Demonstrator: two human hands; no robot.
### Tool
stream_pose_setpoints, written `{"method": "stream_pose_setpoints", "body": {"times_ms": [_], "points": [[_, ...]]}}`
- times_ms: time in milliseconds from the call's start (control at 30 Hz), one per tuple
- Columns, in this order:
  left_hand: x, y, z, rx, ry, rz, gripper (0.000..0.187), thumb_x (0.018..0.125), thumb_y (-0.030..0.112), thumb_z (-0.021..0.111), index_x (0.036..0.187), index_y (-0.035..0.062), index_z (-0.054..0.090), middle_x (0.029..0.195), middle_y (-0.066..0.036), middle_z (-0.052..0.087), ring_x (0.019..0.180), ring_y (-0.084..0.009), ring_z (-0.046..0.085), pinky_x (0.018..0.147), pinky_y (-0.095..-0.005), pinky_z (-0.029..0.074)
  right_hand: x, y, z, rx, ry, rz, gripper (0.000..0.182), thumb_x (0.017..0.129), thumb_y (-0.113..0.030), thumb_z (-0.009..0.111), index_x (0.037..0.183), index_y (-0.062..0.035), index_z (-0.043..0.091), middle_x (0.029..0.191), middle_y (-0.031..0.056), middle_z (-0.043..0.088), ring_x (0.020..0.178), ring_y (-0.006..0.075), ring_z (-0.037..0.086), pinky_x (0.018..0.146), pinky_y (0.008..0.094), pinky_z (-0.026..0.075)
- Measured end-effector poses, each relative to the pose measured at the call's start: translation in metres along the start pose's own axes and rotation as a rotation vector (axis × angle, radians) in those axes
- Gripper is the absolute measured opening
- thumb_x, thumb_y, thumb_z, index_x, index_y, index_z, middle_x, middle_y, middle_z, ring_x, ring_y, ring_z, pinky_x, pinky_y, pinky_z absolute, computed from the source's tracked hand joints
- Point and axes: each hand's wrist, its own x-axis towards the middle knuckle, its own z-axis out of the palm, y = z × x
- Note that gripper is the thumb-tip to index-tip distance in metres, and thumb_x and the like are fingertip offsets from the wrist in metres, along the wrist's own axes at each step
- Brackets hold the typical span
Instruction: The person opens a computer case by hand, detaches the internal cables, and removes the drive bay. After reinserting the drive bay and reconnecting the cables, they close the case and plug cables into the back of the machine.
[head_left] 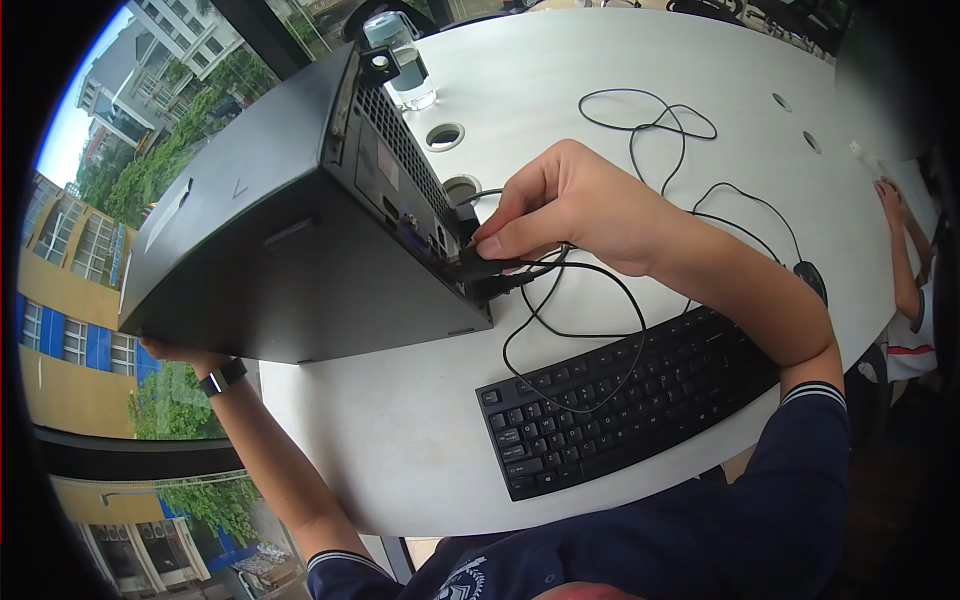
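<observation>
A black desktop computer case (240,265) stands tilted at the left of the table, its rear ports turned toward the right. My left hand (182,352) holds the lower front end of the case from beneath; most of its fingers are hidden behind it. At the rear panel, my right hand (545,212) pinches a black cable plug (480,262) between thumb and fingers, right against the ports. Whether the plug is fully seated cannot be seen. Just below, another black plug (505,284) sticks out of the panel.
A black keyboard (625,400) lies at the table's front edge, with a mouse (810,275) to its right. Loose black cables (640,128) loop over the white table (520,75). Behind the case stands a clear bottle (405,65). Another person's hands (890,200) rest at the far right.
</observation>
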Motion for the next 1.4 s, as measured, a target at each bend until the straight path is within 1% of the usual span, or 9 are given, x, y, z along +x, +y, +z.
{"method": "stream_pose_setpoints", "body": {"times_ms": [433, 533, 633, 700, 767, 933, 1033, 1133, 1400], "points": [[0.0, 0.0, -0.004, -0.088, -0.09, -0.109, 0.094, 0.086, 0.078, 0.044, 0.142, 0.003, 0.055, 0.141, -0.019, 0.058, 0.127, -0.038, 0.058, 0.106, -0.0548, 0.05, 0.025, -0.009, 0.007, 0.109, -0.103, 0.178, 0.012, 0.08, 0.004, 0.077, 0.091, 0.0078, 0.074, 0.09, 0.0181, 0.074, 0.081, 0.0241, 0.075, 0.083, 0.0318, 0.063], [0.015, -0.009, -0.036, -0.265, -0.369, -0.174, 0.088, 0.087, 0.071, 0.048, 0.143, 0.003, 0.055, 0.143, -0.019, 0.058, 0.131, -0.0383, 0.056, 0.111, -0.0557, 0.046, 0.012, -0.016, 0.002, -0.329, -0.091, -0.013, 0.024, 0.092, -0.018, 0.076, 0.098, 0.005, 0.073, 0.096, 0.016, 0.073, 0.09, 0.0231, 0.074, 0.086, 0.0301, 0.06], [-0.015, 0.0, 0.012, 0.039, -0.022, -0.045, 0.083, 0.09, 0.071, 0.053, 0.139, 0.0047, 0.057, 0.136, -0.016, 0.062, 0.121, -0.0331, 0.062, 0.103, -0.0482, 0.052, 0.013, -0.019, 0.0, -0.28, 0.158, -0.311, 0.061, 0.099, -0.053, 0.064, 0.12, 0.0044, 0.066, 0.116, 0.0184, 0.068, 0.109, 0.0233, 0.069, 0.098, 0.0322, 0.054], [-0.019, 0.004, 0.013, 0.004, -0.138, -0.083, 0.079, 0.092, 0.068, 0.054, 0.139, 0.0051, 0.057, 0.133, -0.014, 0.064, 0.12, -0.0312, 0.063, 0.102, -0.0464, 0.053, 0.014, -0.026, 0.019, -0.355, 0.145, -0.341, 0.116, 0.089, -0.087, 0.043, 0.156, 0.0064, 0.026, 0.155, 0.0279, 0.036, 0.148, 0.034, 0.037, 0.124, 0.0405, 0.028], [-0.021, 0.003, 0.023, -0.03, -0.213, -0.106, 0.075, 0.093, 0.065, 0.056, 0.138, 0.0051, 0.057, 0.131, -0.013, 0.065, 0.118, -0.0298, 0.064, 0.101, -0.045, 0.053, 0.026, -0.032, 0.05, -0.25, 0.123, -0.406, 0.143, 0.072, -0.099, 0.05, 0.155, 0.0118, 0.016, 0.15, 0.0388, 0.036, 0.148, 0.0472, 0.032, 0.122, 0.0541, 0.022], [-0.057, 0.035, 0.037, -0.061, -0.261, -0.124, 0.074, 0.093, 0.062, 0.058, 0.139, 0.004, 0.056, 0.131, -0.014, 0.065, 0.118, -0.0286, 0.065, 0.101, -0.0429, 0.053, 0.047, -0.06, 0.102, 0.121, 0.305, -0.391, 0.123, 0.081, -0.082, 0.059, 0.155, 0.0084, 0.02, 0.161, 0.0368, 0.009, 0.156, 0.0408, 0.0, 0.124, 0.0585, 0.008], [-0.116, 0.076, 0.054, -0.135, -0.271, -0.111, 0.071, 0.098, 0.058, 0.053, 0.142, 0.0018, 0.054, 0.134, -0.015, 0.064, 0.12, -0.0291, 0.064, 0.102, -0.0432, 0.053, 0.071, -0.08, 0.101, 0.098, 0.269, -0.451, 0.101, 0.085, -0.076, 0.059, 0.145, 0.0027, 0.039, 0.152, 0.0312, 0.035, 0.146, 0.0374, 0.033, 0.121, 0.0559, 0.024], [-0.19, 0.121, 0.091, -0.149, -0.159, -0.06, 0.06, 0.102, 0.045, 0.057, 0.139, -0.0019, 0.052, 0.125, -0.014, 0.066, 0.114, -0.0248, 0.065, 0.099, -0.0361, 0.053, 0.111, -0.114, 0.093, 0.133, -0.047, -0.271, 0.076, 0.089, -0.07, 0.058, 0.12, -0.0021, 0.066, 0.102, 0.0113, 0.072, 0.089, 0.0234, 0.07, 0.084, 0.0399, 0.057], [-0.303, 0.147, 0.199, 0.315, 0.299, 0.332, 0.067, 0.086, 0.014, 0.086, 0.135, -0.003, 0.044, 0.111, -0.008, 0.06, 0.098, -0.0117, 0.058, 0.087, -0.0246, 0.048, 0.204, -0.09, 0.082, 0.189, -0.365, -0.101, 0.062, 0.093, -0.058, 0.062, 0.116, -0.0011, 0.07, 0.1, 0.0113, 0.075, 0.087, 0.0246, 0.071, 0.082, 0.0397, 0.056]]}}
